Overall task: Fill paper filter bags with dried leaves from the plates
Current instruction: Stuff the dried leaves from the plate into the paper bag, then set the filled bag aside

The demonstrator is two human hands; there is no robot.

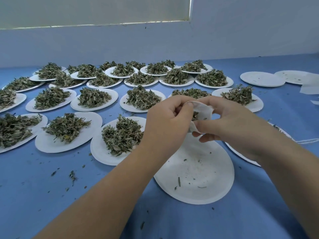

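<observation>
Plates (101, 153) heaped with leaves (122, 135) crowd a blue counter (51, 195) in rows back to a pale wall (155, 47). Above a near-bare plate (198, 178) flecked with crumbs, the left grip (165, 118) and right grip (230, 118) each pinch a white bag (204, 110) by its edge with curled fingers; its mouth gapes and leaves show inside. Both grips and forearms hide part of a heaped plate behind them and most of another plate under the right forearm. Far right lie a stack (262, 79) of leafless plates, loose paper sheets (309, 87) and white string (309, 140). Leaf scraps litter the counter.
</observation>
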